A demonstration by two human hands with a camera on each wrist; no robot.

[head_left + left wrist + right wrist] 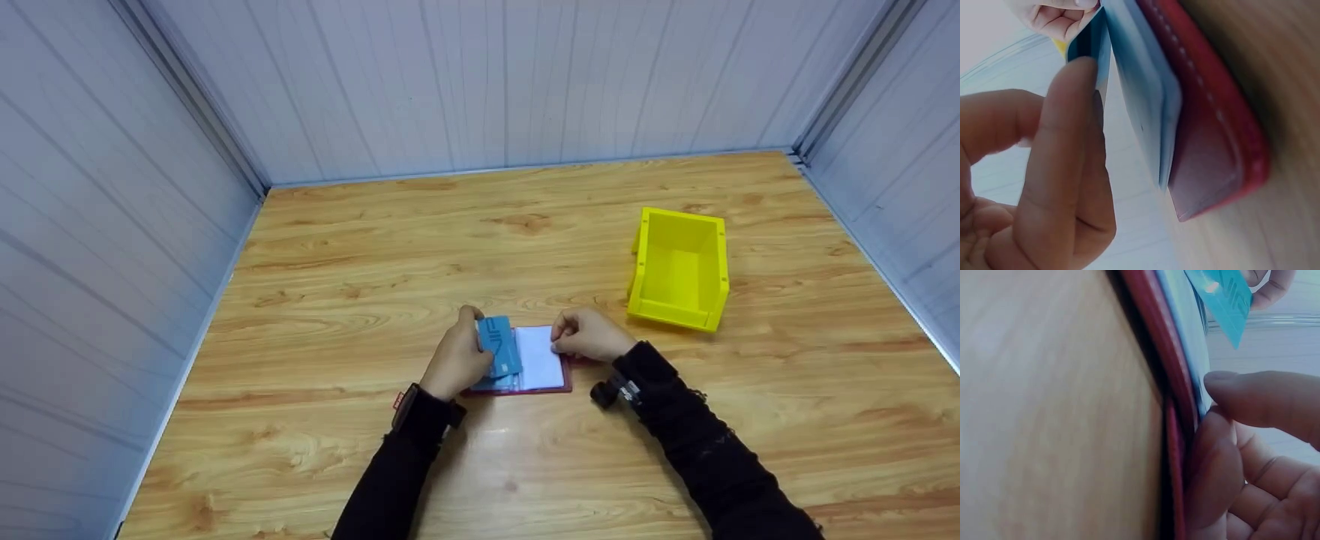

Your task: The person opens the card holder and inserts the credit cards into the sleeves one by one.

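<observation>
A red card holder (568,388) lies opened out on the table, with clear sleeve pages (540,360) in it, whitish on the right half. My left hand (456,356) pinches a blue card (501,346) between thumb and fingers, tilted above the left half. In the left wrist view that card (1088,42) stands apart from the pages (1148,107) and the red cover (1213,140). At the right edge, my right hand (592,334) pinches the page border between thumb and forefinger. The right wrist view shows the thumb (1252,396) at that border.
A yellow open-front bin (679,270) stands to the right, beyond my right hand. The wood-grain table (375,262) meets pale panel walls (480,90) at the back and both sides. Small cameras on dark bands sit at both wrists.
</observation>
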